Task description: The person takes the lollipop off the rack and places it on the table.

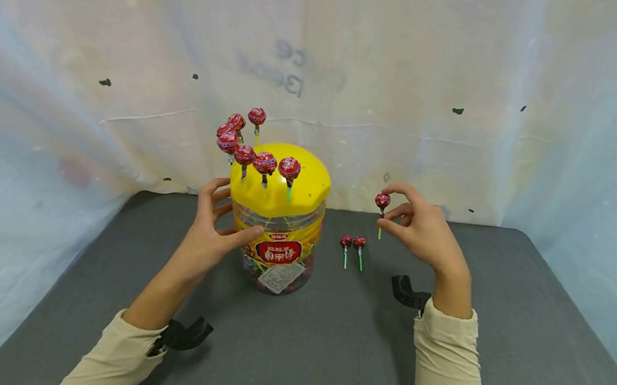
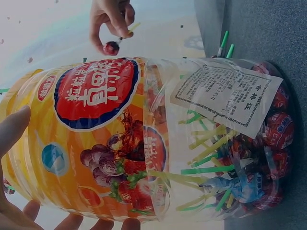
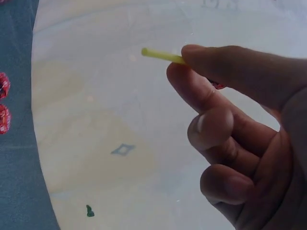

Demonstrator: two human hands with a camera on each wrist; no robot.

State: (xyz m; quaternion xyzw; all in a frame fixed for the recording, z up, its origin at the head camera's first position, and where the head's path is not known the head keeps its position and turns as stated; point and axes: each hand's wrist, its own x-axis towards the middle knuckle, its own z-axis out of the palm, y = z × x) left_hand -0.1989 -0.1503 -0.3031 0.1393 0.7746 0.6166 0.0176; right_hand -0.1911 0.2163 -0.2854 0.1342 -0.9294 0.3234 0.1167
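A clear plastic jar [image 1: 278, 252] with a colourful label and a domed yellow lid [image 1: 309, 183] stands upright on the table. Several red-wrapped lollipops [image 1: 290, 168] stick up from the lid along its left and front edge. My left hand [image 1: 208, 233] grips the jar's left side, thumb across the front, other fingers partly hidden behind. Through the lower wall, in the left wrist view, more wrapped lollipops [image 2: 278, 132] show inside. To the jar's right, above the table, my right hand [image 1: 422, 231] pinches one lollipop [image 1: 382, 201], candy up, with its yellow stick [image 3: 160, 55] pointing down.
Two lollipops with green sticks, a left one [image 1: 346, 241] and a right one [image 1: 359, 242], lie side by side on the dark grey table [image 1: 328, 351], between jar and right hand. A pale plastic sheet [image 1: 384, 59] hangs behind and around the table.
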